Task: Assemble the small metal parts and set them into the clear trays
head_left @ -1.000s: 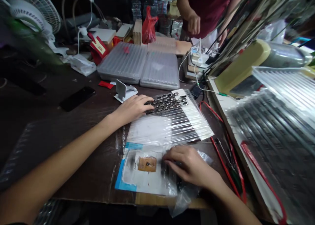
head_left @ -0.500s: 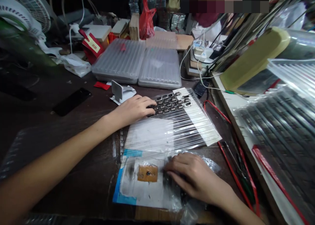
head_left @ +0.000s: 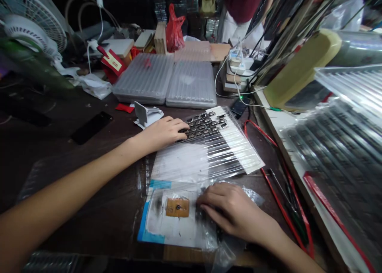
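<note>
My left hand (head_left: 162,134) rests curled at the near-left edge of several rows of small metal connectors (head_left: 204,125), its fingertips among them. They lie on a ribbed transparent plastic tray (head_left: 209,159) with a white strip along its right side. My right hand (head_left: 229,209) lies lower down, fingers over dark parts under a transparent plastic bag (head_left: 229,253). Just left of that hand is a white pad (head_left: 156,221) edged with blue tape, bearing a tan patch (head_left: 178,207). Whether either hand grips anything is hidden.
Two lidded plastic trays (head_left: 164,80) stand beyond the hands, with a black phone (head_left: 92,127) and a white stand (head_left: 142,114) on the dark bench. Red-handled tools (head_left: 283,205) lie at right beside a stack of trays (head_left: 337,157). A person in a maroon shirt (head_left: 241,0) stands beyond.
My hands stay in nearly the same places over the connectors and the bag. The view has shifted slightly, and the person beyond has moved so that only their torso shows at the top.
</note>
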`<action>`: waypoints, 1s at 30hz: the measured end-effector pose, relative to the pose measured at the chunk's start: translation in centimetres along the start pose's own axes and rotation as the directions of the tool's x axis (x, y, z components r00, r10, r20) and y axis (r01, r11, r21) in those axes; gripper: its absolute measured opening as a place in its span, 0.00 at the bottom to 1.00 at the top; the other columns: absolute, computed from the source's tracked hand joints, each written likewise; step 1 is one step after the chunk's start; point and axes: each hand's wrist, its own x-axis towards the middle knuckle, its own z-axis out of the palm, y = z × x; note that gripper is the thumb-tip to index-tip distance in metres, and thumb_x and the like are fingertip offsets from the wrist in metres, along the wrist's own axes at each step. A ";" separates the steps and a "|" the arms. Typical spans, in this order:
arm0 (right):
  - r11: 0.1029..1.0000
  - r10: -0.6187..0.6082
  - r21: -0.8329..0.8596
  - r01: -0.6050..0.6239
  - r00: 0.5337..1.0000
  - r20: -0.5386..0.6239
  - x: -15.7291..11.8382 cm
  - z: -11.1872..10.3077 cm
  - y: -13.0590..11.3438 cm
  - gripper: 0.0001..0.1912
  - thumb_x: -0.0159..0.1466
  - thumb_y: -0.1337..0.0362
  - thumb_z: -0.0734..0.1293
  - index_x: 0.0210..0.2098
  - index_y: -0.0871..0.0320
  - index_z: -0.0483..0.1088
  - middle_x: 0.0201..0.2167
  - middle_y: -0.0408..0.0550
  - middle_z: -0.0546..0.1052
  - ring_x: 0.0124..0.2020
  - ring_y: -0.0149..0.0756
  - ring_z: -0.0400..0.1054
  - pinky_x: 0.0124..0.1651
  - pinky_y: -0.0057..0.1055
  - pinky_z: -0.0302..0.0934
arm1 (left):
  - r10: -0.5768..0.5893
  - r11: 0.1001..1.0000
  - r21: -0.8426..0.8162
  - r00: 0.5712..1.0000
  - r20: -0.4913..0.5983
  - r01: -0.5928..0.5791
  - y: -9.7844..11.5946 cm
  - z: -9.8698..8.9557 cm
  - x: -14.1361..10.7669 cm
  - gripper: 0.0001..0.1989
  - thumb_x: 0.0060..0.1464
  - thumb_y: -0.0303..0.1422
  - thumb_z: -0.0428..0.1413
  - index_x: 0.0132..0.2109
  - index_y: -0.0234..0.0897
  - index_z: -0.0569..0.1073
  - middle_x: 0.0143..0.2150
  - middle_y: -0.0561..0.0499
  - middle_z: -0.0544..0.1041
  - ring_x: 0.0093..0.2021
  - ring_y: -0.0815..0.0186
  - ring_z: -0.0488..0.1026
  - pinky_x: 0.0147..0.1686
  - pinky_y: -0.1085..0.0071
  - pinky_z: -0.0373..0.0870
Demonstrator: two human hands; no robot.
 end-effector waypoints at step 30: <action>0.666 0.344 0.744 0.054 0.862 -0.371 0.6 0.7 0.2 0.22 0.64 0.53 0.66 0.54 0.56 0.64 0.41 0.48 0.77 0.37 0.34 0.72 0.43 0.33 0.68 | 0.133 0.991 -0.007 0.977 -0.166 -0.136 8.0 -10.9 0.1 0.08 0.65 0.30 0.51 0.46 0.40 0.75 0.51 0.50 0.78 0.48 0.64 0.72 0.47 0.66 0.61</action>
